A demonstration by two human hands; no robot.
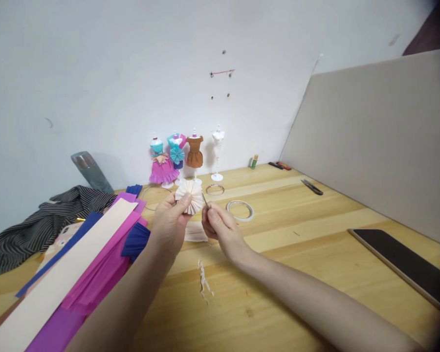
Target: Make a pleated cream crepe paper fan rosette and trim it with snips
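My left hand (171,217) pinches a pleated cream paper rosette (192,193), thumb across its face. Closed around a thin dark metal tool (205,199), possibly tweezers, my right hand (222,226) is just right of the rosette. The tool's tip is close to the rosette's right edge; whether it touches I cannot tell. Most of the tool is hidden in the fingers. Under the hands lies a piece of pleated cream paper (196,232). Thin cream paper scraps (204,281) are on the table nearer to me.
Small dress forms (195,152) stand by the wall, three dressed and one bare white. A tape roll (240,210) sits right of my hands. Coloured crepe paper (95,254) and striped cloth (69,210) cover the left. Scissors (311,187) and a phone or tablet (399,264) lie right.
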